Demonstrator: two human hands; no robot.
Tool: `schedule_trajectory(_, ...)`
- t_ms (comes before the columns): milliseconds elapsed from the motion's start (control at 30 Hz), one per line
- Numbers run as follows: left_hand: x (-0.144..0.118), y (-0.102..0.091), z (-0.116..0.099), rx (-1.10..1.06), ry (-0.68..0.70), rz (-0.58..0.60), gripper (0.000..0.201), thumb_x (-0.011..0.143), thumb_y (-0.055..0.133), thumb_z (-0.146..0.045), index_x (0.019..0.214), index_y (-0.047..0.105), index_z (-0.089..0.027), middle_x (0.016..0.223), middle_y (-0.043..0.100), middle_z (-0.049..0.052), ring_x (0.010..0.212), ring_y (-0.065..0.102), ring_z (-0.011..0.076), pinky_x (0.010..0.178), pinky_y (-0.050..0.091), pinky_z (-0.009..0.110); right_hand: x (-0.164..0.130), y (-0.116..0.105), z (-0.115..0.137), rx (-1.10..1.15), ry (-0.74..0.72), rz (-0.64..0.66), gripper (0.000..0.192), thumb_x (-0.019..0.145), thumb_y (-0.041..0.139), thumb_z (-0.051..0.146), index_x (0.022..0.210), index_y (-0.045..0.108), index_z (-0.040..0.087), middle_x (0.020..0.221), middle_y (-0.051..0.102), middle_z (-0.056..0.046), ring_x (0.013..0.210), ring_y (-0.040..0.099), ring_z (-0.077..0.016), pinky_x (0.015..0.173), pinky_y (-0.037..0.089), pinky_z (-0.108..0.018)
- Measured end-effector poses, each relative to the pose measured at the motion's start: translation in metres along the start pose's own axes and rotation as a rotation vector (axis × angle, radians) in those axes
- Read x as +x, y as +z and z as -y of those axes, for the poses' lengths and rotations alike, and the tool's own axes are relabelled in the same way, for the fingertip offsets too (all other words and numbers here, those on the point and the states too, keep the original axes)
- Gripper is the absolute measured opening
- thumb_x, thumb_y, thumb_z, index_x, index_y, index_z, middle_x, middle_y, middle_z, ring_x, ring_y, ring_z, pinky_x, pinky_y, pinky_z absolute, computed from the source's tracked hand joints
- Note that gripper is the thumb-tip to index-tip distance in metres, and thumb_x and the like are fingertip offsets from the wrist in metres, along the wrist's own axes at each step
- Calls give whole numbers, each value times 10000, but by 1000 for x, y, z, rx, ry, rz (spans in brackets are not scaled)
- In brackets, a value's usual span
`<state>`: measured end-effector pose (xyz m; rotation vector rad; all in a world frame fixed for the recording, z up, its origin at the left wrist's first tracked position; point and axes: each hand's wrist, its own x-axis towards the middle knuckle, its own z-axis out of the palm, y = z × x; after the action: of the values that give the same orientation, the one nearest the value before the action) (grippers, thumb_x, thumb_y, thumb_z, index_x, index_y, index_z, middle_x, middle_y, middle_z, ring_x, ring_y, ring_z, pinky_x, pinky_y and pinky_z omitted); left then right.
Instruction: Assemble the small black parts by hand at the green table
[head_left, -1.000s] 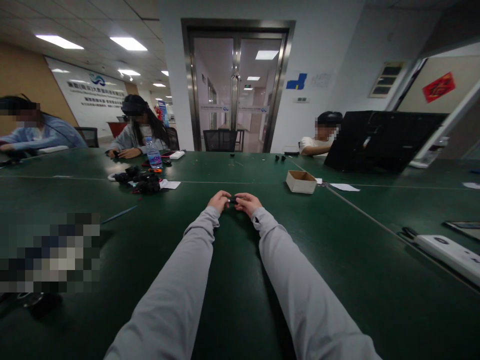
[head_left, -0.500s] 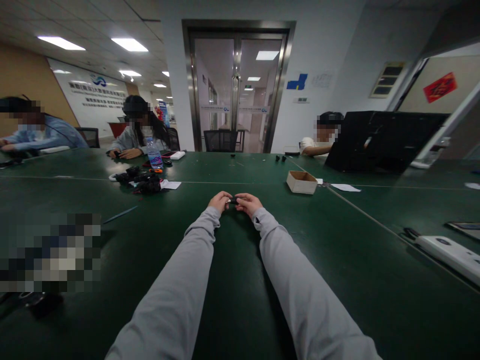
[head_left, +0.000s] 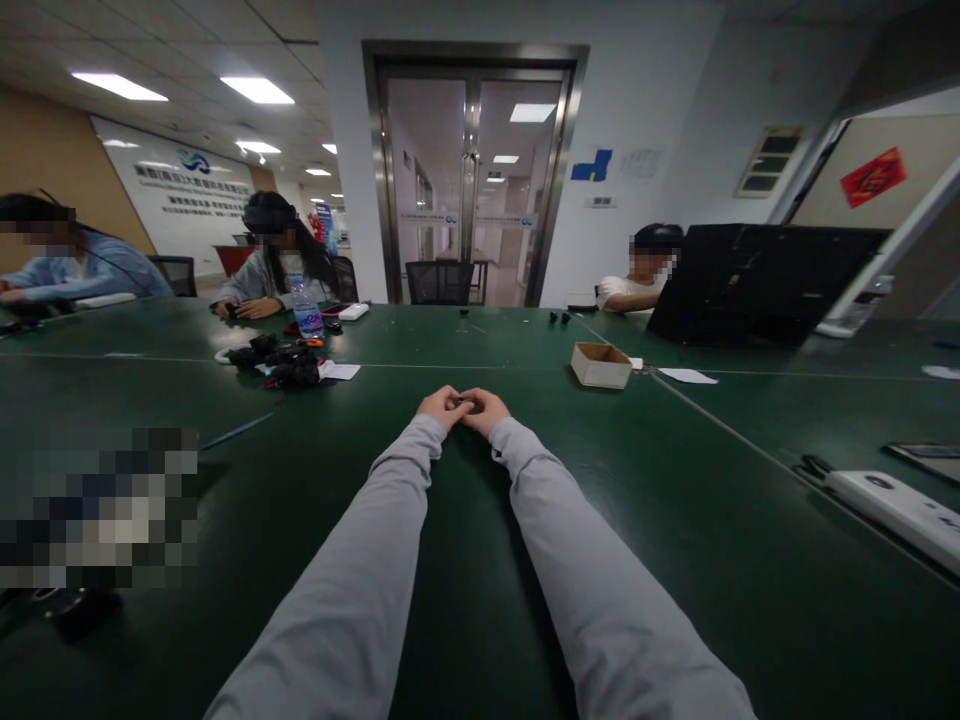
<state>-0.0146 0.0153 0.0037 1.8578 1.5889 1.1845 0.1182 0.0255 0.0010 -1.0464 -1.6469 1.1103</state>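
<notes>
L hand (head_left: 439, 407) + R hand (head_left: 487, 408) both pinching small dark part (head_left: 465, 403) | my risk call: tiny, could slip onto green table (head_left: 465, 600) | grip detail unclear

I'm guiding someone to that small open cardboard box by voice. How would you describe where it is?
Start at the glass double door at the far wall, then come down onto the green table. The cardboard box sits right of the left hand and right hand, pale, open-topped, with white paper beside it.
</notes>
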Motion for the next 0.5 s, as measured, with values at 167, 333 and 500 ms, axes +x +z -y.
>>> schedule_trajectory(167,-7,-4,-22,5,-63,130,395,697,477,-568,679,547,-179,548,538,-20,529,484,111,529,363,219,-11,6,11,161,48,40,395,585,663,141,908,440,178,473,527,96,336,516,-93,307,404,-171)
schedule_trajectory(333,-21,-46,-50,173,-24,445,483,708,446,-588,977,543,-199,569,583,-9,468,511,131,504,371,235,-34,-24,14,154,129,5,506,478,769,289,794,384,198,450,504,105,311,503,-104,264,368,-171)
schedule_trajectory(500,-73,-143,-64,636,8,561,470,576,582,-587,902,623,-251,721,639,42,629,572,186,614,389,272,-95,-103,18,76,204,8,480,497,745,427,756,430,174,668,632,-20,381,532,-96,324,425,-204)
